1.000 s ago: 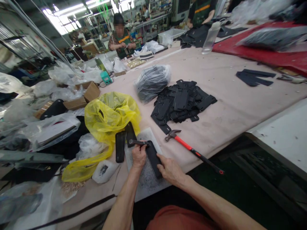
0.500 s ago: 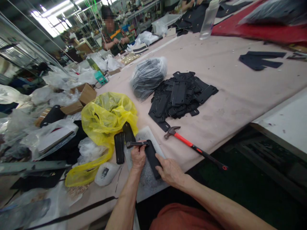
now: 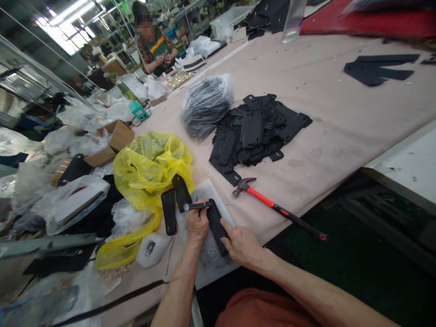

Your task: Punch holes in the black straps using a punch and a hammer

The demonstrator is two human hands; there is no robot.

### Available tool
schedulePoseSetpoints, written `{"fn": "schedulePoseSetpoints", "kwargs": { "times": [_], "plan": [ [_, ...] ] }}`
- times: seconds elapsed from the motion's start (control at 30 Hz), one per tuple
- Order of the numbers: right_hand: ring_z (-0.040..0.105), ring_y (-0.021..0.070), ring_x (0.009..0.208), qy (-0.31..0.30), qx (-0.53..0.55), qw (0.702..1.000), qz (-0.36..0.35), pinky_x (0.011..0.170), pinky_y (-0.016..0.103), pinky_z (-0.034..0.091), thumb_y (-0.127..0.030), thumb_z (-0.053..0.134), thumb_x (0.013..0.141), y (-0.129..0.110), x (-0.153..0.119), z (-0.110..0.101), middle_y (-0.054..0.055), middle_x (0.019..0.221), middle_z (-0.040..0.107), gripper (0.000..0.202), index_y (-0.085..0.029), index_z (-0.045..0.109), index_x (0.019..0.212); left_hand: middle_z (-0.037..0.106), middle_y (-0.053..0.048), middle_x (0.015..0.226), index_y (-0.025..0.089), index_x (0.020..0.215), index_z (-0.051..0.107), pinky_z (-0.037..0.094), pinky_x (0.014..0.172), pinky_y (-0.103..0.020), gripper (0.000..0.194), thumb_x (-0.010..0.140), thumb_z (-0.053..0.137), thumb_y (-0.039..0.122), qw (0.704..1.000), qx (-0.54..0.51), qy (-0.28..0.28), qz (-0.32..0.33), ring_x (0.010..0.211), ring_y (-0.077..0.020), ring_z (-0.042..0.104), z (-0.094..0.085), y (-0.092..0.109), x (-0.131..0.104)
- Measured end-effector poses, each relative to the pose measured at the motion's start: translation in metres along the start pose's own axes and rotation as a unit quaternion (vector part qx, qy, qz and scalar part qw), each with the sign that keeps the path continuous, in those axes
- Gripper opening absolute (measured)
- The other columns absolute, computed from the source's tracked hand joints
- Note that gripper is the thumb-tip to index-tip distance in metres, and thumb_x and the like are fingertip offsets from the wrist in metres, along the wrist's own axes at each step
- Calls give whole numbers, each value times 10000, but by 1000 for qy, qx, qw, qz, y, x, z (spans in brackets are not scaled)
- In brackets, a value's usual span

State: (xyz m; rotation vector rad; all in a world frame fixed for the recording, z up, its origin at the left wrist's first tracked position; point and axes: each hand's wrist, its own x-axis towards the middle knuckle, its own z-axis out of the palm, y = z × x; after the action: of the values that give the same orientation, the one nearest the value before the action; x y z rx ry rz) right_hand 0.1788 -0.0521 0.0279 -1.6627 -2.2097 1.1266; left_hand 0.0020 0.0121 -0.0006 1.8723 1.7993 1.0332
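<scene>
Left grip [image 3: 198, 222], just left of the black piece [image 3: 215, 225], pinches a metal tool [image 3: 196, 206].

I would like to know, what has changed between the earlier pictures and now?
Only the view clearly moved: it tipped downward, and its top edge now cuts the clear bottle. Nothing was taken hold of or let go. The left hand still grips the metal tool; the right hand still touches the black strip; the hammer and dark pile stayed put.
</scene>
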Motion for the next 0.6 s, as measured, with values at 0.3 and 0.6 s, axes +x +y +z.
{"fn": "schedulePoseSetpoints", "kwargs": {
  "times": [0.3,0.6],
  "plan": [
    [681,303,899,12,-9,1000,-16,811,396,497,-356,439,930,6,-1,10,182,1036,707,596,-115,384,1473,747,-64,962,202,972,694,548,873,-393,205,882,516,247,1000,5,6,-3,937,-233,691,4,0,1],
    [680,299,902,-2,25,1000,-12,809,376,480,-382,500,915,2,-2,3,173,996,716,594,-118,428,1442,738,-65,976,208,977,661,539,875,-366,206,879,479,217,998,41,-27,29,948,-223,689,6,3,6]
  ]
}}
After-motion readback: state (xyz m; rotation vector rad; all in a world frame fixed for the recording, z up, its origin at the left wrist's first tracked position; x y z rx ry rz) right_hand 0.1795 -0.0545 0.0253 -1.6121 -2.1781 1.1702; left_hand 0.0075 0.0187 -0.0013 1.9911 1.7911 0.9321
